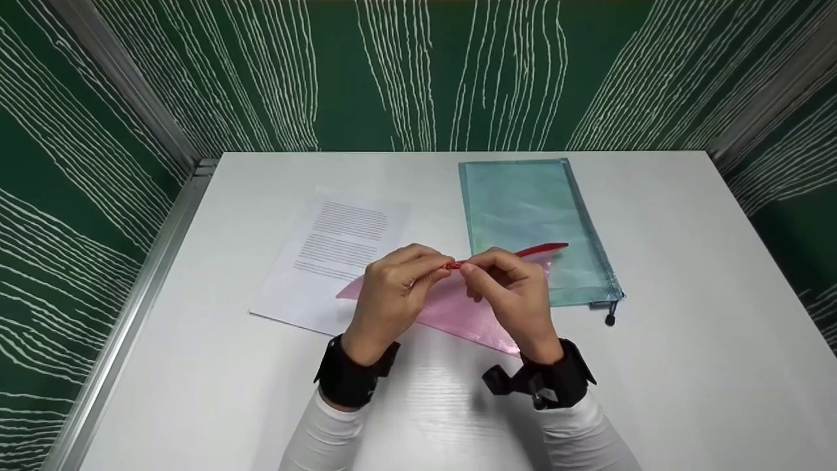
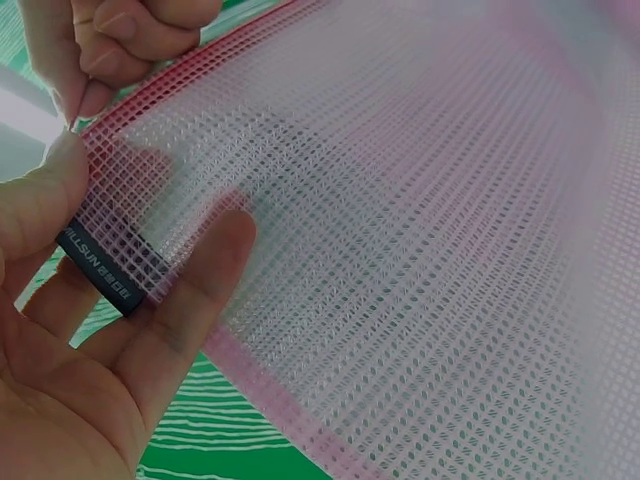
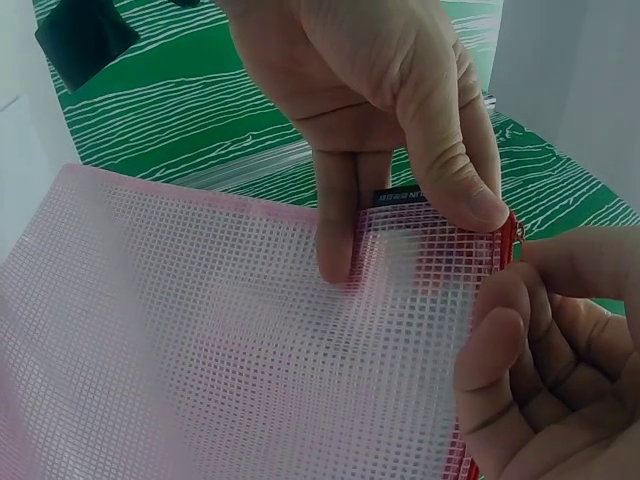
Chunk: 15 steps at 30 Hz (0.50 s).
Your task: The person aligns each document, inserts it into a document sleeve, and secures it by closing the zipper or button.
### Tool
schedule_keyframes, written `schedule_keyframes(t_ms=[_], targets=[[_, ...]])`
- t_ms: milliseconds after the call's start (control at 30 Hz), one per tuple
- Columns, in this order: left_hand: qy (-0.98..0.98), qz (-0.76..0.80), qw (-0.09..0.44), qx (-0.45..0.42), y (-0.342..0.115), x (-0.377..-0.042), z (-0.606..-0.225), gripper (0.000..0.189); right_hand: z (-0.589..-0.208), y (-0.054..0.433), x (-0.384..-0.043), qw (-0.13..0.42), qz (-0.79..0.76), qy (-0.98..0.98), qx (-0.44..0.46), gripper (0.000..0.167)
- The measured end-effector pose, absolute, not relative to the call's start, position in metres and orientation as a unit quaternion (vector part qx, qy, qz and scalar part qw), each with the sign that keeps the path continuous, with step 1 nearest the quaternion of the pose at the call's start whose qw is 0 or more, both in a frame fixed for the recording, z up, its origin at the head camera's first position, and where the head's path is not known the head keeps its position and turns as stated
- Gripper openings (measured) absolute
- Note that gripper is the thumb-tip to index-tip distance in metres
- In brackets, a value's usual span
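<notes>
Pink pouch (image 1: 458, 319) in half-curled left hand (image 1: 393, 296)

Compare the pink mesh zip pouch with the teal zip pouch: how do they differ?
The pink mesh zip pouch is held at a corner by the left hand and right hand; the teal zip pouch lies flat on the white table. The pink pouch has a red zipper; the teal pouch has a blue-gray zipper. Both have the zipper along one edge.
</notes>
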<state>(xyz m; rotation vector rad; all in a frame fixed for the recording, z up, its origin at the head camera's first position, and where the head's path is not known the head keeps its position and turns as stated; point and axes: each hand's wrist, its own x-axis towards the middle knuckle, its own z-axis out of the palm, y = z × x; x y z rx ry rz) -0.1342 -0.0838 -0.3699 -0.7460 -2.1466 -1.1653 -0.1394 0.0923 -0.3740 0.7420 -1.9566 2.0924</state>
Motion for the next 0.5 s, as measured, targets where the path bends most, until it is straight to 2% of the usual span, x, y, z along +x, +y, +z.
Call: schedule_keyframes(t_ms=[500], targets=[[-0.797,-0.453,0.291,-0.275,-0.0838,-0.1351,-0.3713,0.017,-0.3811,0.0955,-0.1441,0.081,0.724,-0.648,0.224,0.005]])
